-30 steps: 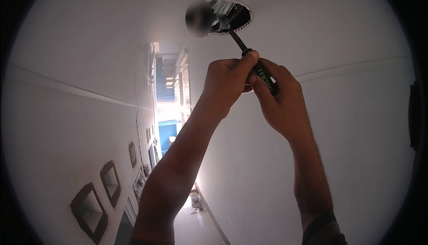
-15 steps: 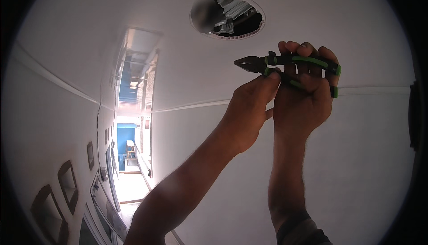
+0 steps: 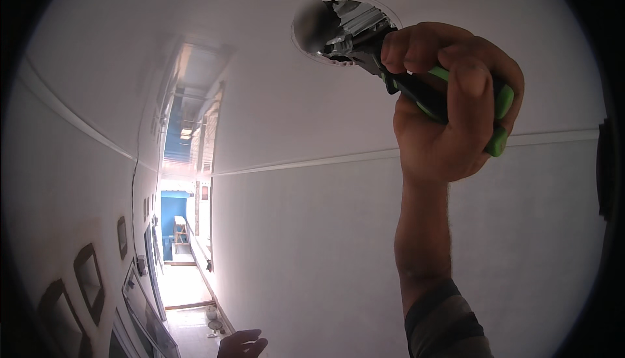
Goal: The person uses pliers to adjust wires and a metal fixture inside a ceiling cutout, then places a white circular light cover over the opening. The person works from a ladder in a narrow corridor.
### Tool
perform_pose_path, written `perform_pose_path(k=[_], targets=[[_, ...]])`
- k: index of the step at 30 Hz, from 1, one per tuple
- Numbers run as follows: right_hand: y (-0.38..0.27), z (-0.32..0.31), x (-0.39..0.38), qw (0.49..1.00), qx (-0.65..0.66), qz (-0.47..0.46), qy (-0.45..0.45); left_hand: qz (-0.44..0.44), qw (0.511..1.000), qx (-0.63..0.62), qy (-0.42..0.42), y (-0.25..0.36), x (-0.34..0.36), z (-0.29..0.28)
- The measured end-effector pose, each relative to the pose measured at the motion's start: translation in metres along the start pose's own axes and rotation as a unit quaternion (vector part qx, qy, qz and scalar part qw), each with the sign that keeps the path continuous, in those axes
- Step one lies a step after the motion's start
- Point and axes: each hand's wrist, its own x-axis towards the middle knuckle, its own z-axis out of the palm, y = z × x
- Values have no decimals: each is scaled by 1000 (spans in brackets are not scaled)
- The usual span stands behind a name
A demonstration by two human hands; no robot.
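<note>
Head view: looks up at a glossy white ceiling (image 3: 273,91), meeting a pale wall (image 3: 312,247) along a white trim strip (image 3: 312,165), with a bright passage (image 3: 189,283) leading off toward a blue wall (image 3: 174,207) and a stepladder (image 3: 181,233). Takes in dark-edged niches (image 3: 94,281) at the lower left. Overhead, opens into a round hole (image 3: 336,59) containing strips of grey metal (image 3: 361,19), dark space and a round dark shape (image 3: 317,24) too blurred to make out. Grasps black-and-green pliers (image 3: 415,90) in the right hand (image 3: 465,107), with fingers (image 3: 416,45) clenched around them, nose end up at the hole's lower right; cannot tell whether touching the metal. Compared with half a second ago, has raised the pliers from below the hole and dropped the left hand (image 3: 242,345) from beside them to the lower edge, too cropped to tell whether released or holding something.
</note>
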Motion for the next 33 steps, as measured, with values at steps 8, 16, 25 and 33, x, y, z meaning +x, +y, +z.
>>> perform_pose_path(k=[8,16,25,33], targets=[[27,15,-16,1000,7,-22,-2,-131,981,128,-63,-297,-175,109],[44,2,-13,995,-88,21,-34,-290,952,60,-80,-333,-269,154],[45,7,-16,997,27,-67,-38,-325,938,54,-111,-322,-276,151],[23,-18,-14,993,12,-56,-106,-325,937,52,-117,-317,-272,147]])
